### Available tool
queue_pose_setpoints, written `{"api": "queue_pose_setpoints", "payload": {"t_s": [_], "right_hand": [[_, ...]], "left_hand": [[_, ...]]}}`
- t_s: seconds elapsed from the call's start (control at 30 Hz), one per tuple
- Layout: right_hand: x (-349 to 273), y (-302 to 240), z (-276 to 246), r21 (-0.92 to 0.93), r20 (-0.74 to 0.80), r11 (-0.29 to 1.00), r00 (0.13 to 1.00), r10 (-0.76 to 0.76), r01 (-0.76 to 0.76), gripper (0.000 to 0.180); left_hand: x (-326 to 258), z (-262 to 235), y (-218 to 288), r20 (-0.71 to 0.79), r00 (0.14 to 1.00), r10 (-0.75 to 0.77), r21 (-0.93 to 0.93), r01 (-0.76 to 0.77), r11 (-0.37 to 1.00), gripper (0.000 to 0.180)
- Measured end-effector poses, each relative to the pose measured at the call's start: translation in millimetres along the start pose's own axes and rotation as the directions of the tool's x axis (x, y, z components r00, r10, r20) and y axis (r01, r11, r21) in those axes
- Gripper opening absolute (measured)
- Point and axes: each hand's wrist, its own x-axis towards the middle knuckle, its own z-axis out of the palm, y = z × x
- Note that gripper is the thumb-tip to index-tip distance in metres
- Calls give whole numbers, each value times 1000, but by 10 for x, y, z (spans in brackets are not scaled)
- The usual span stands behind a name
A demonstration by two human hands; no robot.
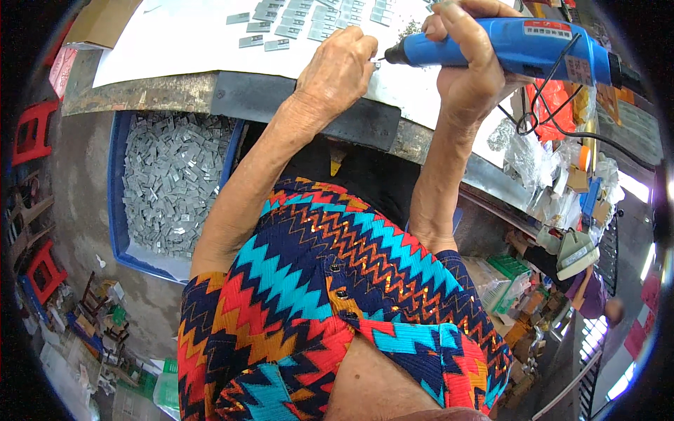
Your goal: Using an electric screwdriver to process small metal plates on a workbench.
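Your right hand (467,67) has its grip clamped on a blue electric screwdriver (505,43), tip pointing left at your left hand (337,70), whose fingers are pinched together on a small grey metal piece (376,65) on the white tabletop (175,42). Red-and-white rectangular label on top of the tool, another near its rear. Rows of grey pieces (302,17) lie above; blue tray (116,182) full of them sits lower left under the tabletop edge. Cardboard box (102,21) top left
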Motion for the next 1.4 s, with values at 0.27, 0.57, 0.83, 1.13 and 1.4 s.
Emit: {"api": "queue_pose_setpoints", "payload": {"t_s": [0.27,0.57,0.83,1.13,1.4], "right_hand": [[-26,-189,184,-788,-116,610,993,-8,-87,22],[-23,-39,-25,-203,13,979,999,37,-34,22],[-51,-81,114,-511,-42,858,998,38,-54,24],[67,52,-87,-217,182,972,974,134,-93,24],[-3,-8,-32,-527,26,839,984,177,-137,23]], "left_hand": [[-2,76,-34,-87,996,15,-94,-23,995,11],[-3,65,-38,-98,995,16,-80,-24,996,11],[12,12,-9,-38,999,-15,-72,12,997,12],[21,43,-61,-68,997,-24,-82,18,996,13],[-40,46,-13,-59,997,-48,-101,42,994,14]]}}
